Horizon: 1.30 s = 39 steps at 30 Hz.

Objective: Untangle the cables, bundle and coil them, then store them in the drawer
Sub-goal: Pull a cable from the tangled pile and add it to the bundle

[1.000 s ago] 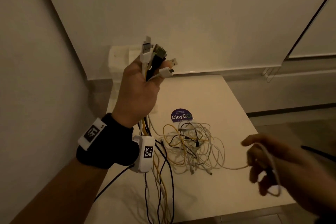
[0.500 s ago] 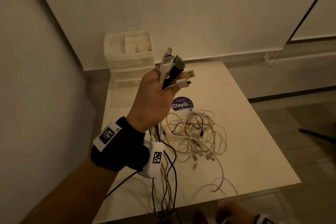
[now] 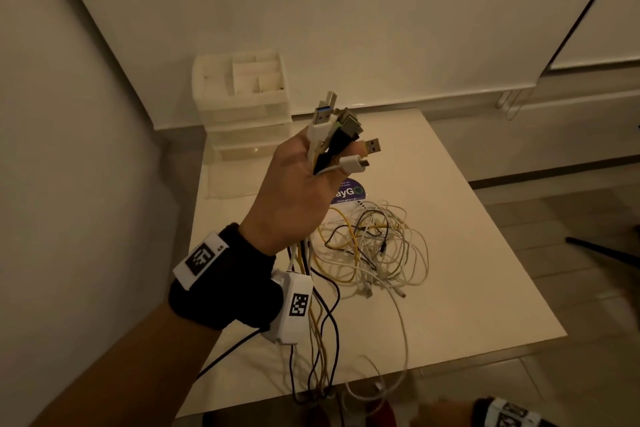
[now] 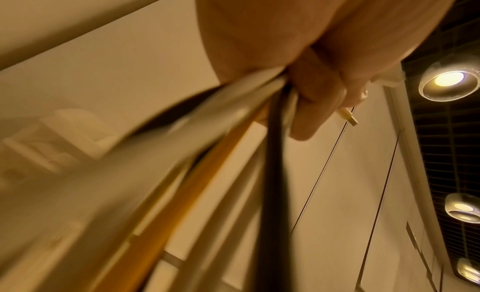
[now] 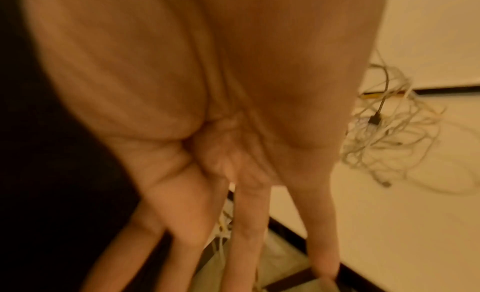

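at the near edge of the pale desk [image 3: 485, 270], low in the head view, the right hand [image 5: 233, 173] hangs with its fingers [image 5: 249, 224] straight and spread, pointing down past the desk edge; it is blurred, and thin white cable ends show between the fingers, but whether it touches them cannot be told. loose white, yellow and dark cable lengths [image 3: 322, 350] trail from under the raised left hand [image 3: 294, 194] down over that near edge. the left hand is clenched around this bundle, its fingers [image 4: 311, 103] curled over the strands, with a cluster of white, black and metal usb plugs [image 3: 341, 130] sticking up above its fingertips. just beyond and to the right of the left hand a tangled heap of white, yellow and black cables [image 3: 374, 250] lies on the desk, touching a round dark sticker [image 3: 351, 191]. farther off, past the left hand against the wall, stands a white plastic drawer unit [image 3: 242, 111] with open compartments on top.
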Each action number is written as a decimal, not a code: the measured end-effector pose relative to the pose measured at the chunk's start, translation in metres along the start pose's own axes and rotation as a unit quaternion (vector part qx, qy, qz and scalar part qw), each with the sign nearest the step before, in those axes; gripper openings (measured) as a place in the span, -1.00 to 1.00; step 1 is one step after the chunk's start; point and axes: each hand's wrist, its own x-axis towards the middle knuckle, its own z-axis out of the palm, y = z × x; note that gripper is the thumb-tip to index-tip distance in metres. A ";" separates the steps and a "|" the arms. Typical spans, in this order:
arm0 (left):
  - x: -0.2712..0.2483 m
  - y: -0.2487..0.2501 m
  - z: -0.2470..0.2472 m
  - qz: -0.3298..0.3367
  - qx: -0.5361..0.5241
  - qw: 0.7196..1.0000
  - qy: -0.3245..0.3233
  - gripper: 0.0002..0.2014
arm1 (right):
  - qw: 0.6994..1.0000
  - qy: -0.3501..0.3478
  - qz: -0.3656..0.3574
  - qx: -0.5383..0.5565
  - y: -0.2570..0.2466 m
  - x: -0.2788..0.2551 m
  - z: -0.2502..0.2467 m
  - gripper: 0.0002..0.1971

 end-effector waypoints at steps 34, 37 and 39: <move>-0.018 0.029 0.018 0.022 -0.138 0.989 0.047 -0.56 | 0.917 0.113 -0.138 0.357 -0.055 0.096 0.036 -0.08; -0.019 0.029 0.020 0.014 -0.155 0.987 0.049 -0.65 | 0.936 0.067 -0.124 0.323 -0.058 0.104 0.042 -0.09; -0.019 0.026 0.020 -0.002 -0.175 0.983 0.056 -0.68 | 0.946 0.054 -0.109 0.300 -0.057 0.106 0.040 -0.14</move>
